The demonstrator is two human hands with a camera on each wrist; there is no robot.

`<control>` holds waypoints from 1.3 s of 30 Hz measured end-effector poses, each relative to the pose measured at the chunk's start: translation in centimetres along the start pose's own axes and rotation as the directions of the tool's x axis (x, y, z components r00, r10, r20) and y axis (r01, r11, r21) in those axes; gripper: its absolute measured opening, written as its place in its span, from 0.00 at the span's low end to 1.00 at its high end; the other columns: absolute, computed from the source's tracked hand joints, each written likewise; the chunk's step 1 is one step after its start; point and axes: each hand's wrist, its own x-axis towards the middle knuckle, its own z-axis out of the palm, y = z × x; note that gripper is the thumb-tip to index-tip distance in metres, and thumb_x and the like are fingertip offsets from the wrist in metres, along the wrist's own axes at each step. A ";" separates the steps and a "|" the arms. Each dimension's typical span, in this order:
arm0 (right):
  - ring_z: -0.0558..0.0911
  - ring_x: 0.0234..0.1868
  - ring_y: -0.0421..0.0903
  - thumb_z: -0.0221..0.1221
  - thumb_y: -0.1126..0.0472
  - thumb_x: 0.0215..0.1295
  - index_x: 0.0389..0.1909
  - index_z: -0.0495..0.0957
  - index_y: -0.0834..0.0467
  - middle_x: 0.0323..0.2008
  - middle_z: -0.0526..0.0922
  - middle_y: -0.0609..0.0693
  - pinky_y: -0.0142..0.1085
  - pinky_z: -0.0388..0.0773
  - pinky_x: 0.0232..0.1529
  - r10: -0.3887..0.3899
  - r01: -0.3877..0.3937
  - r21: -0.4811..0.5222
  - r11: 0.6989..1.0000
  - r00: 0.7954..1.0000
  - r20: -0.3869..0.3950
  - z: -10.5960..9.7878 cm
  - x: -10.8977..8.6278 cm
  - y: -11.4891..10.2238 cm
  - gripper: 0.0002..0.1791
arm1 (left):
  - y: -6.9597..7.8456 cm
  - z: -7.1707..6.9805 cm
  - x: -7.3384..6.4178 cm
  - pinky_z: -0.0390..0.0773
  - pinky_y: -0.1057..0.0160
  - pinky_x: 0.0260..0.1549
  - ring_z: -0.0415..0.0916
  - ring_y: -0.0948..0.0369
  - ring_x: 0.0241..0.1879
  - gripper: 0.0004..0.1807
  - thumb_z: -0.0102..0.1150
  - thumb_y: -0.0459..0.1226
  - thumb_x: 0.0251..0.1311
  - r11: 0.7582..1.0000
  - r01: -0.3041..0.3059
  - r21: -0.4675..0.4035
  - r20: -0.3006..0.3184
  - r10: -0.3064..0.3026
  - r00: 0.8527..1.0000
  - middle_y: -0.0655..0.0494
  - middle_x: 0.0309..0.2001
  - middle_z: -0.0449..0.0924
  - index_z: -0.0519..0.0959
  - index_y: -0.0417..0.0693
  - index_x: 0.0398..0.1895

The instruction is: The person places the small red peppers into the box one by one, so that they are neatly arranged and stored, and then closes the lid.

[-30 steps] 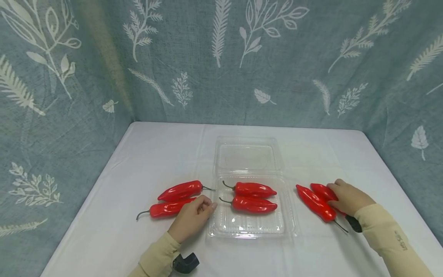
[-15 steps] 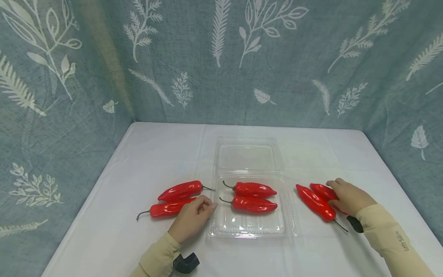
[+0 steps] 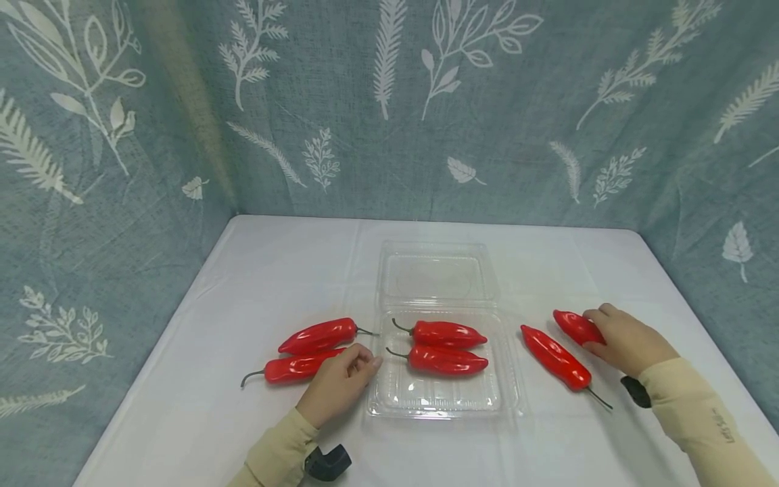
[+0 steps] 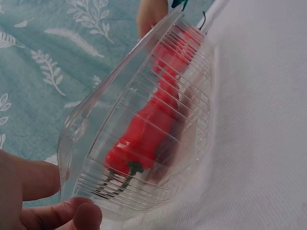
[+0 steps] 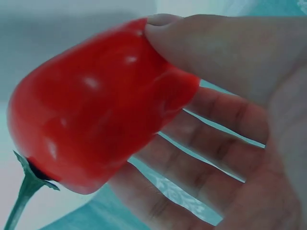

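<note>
In the head view my right hand (image 3: 633, 341) grips a red pepper (image 3: 577, 327) above the right of the table. The right wrist view shows the thumb on one side of this pepper (image 5: 91, 110) and the fingers on the other, its green stem pointing away. Another red pepper (image 3: 556, 358) lies on the cloth beside that hand. My left hand (image 3: 337, 387) pinches the left rim of a clear plastic clamshell container (image 3: 432, 402), its lid spread back. Two red peppers, an upper pepper (image 3: 449, 333) and a lower pepper (image 3: 447, 360), lie side by side in its base.
Left of the container lie two more peppers, a rear pepper (image 3: 318, 336) and a front pepper (image 3: 295, 367) partly behind the left hand. The flat lid (image 3: 435, 270) extends toward the back. A white cloth covers the table (image 3: 292, 264); a leaf-patterned curtain (image 3: 341, 81) stands behind.
My right hand has lifted its pepper and moved slightly back and to the right, away from the pepper beside it. The left hand and the container have stayed in place.
</note>
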 end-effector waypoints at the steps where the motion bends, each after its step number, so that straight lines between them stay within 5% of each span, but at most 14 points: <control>1: 0.79 0.38 0.58 0.74 0.61 0.44 0.50 0.74 0.69 0.38 0.78 0.62 0.51 0.81 0.38 -0.006 0.006 -0.006 1.000 1.000 -0.011 -0.2 0.0 0.0 0.32 | 0.0 0.0 0.0 0.67 0.69 0.24 0.67 0.62 0.23 0.05 0.62 0.41 0.60 1.000 0.000 0.001 0.000 0.000 1.000 0.60 0.20 0.70 0.76 0.52 0.33; 17: 0.79 0.37 0.58 0.75 0.61 0.42 0.52 0.73 0.67 0.40 0.78 0.64 0.52 0.81 0.36 -0.078 0.074 -0.037 0.997 0.990 -0.116 -3.6 0.1 -2.0 0.35 | -0.2 0.1 -0.1 0.67 0.69 0.25 0.67 0.62 0.23 0.06 0.61 0.42 0.61 1.000 -0.004 -0.008 0.013 0.004 1.000 0.60 0.20 0.70 0.76 0.52 0.33; 29: 0.79 0.35 0.53 0.75 0.62 0.40 0.50 0.74 0.66 0.38 0.79 0.59 0.49 0.82 0.34 -0.225 0.213 -0.076 0.974 0.950 -0.219 -5.2 0.4 -4.6 0.33 | -0.3 0.1 -0.2 0.67 0.69 0.24 0.67 0.62 0.23 0.06 0.61 0.42 0.60 1.000 -0.008 -0.005 0.002 0.008 1.000 0.60 0.19 0.70 0.76 0.52 0.32; 39: 0.80 0.36 0.52 0.75 0.58 0.42 0.52 0.74 0.63 0.40 0.79 0.57 0.47 0.82 0.36 -0.254 0.242 -0.086 0.967 0.946 -0.199 -6.2 1.1 -7.6 0.33 | -0.2 0.1 0.0 0.66 0.69 0.24 0.66 0.62 0.23 0.05 0.61 0.41 0.61 1.000 -0.024 -0.007 -0.004 0.024 1.000 0.60 0.19 0.69 0.76 0.52 0.32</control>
